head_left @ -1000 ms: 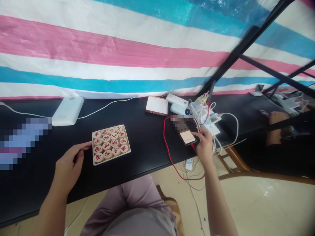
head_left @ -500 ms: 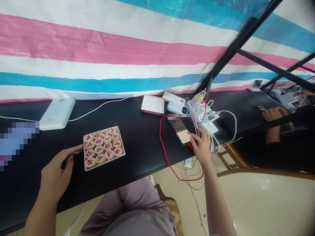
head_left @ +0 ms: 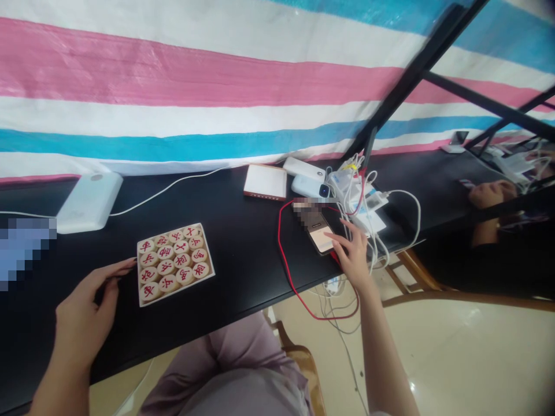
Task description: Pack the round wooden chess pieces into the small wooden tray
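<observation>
A shallow white box (head_left: 212, 263) sits on the black table, packed with rows of round Chinese chess pieces (head_left: 165, 267) marked in red. My left hand (head_left: 89, 309) rests just left of it, fingers stretched toward the box's left edge and thumb apart; whether the fingertips touch the edge I cannot tell. To the right, a phone (head_left: 323, 238) lies with its screen lit, partly blurred out at its far end. Over its near end my right hand (head_left: 353, 254) is spread, a fingertip on or just above the screen, holding nothing.
A white-topped box lid (head_left: 265, 181) lies behind, beside two pale power banks (head_left: 310, 186). White cables and plugs (head_left: 358, 193) tangle at the right, and a red cable (head_left: 280, 242) loops past the table edge. A pale device (head_left: 89, 202) stands left. Another person's hand (head_left: 489, 193) is far right.
The view has turned slightly, so the chess box and my left hand appear a little further left. My right hand stays over the phone in much the same pose.
</observation>
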`<state>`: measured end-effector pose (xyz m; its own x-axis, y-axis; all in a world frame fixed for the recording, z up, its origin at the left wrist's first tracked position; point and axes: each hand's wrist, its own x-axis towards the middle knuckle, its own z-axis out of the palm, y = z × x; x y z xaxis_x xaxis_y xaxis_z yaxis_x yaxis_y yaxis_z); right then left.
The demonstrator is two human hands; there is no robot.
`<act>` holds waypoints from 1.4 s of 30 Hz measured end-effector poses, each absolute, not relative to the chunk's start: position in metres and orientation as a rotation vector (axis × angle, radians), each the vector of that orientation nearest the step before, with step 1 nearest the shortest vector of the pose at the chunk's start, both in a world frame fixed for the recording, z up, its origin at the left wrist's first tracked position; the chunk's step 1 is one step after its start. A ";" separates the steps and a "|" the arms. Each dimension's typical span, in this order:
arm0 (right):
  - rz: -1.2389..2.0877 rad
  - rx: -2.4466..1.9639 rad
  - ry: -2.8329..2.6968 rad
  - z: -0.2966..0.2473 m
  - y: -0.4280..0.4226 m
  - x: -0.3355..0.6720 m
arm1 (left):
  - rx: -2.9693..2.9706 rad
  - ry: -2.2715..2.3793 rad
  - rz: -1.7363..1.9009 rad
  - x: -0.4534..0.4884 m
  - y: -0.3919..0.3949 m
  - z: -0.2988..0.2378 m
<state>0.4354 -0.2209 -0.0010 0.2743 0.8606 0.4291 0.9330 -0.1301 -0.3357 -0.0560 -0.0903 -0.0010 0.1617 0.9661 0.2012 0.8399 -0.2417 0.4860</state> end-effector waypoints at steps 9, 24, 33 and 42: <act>-0.139 -2.002 -1.540 0.002 -0.222 0.435 | 2.093 1.754 0.725 -0.051 -0.092 0.003; -0.002 -1.907 -1.403 0.002 -0.218 0.450 | 2.069 1.775 0.733 -0.053 -0.090 0.000; 0.054 -1.839 -1.288 0.000 -0.221 0.454 | 2.053 1.779 0.742 -0.054 -0.090 -0.002; 0.078 -1.824 -1.259 0.000 -0.220 0.452 | 2.088 1.783 0.744 -0.051 -0.092 0.002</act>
<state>0.4521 -0.2201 -0.0001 0.4815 0.7765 0.4064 0.7202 -0.0863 -0.6884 -0.0514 -0.0918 0.0022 0.0977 0.9765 0.1919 0.8232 -0.1877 0.5359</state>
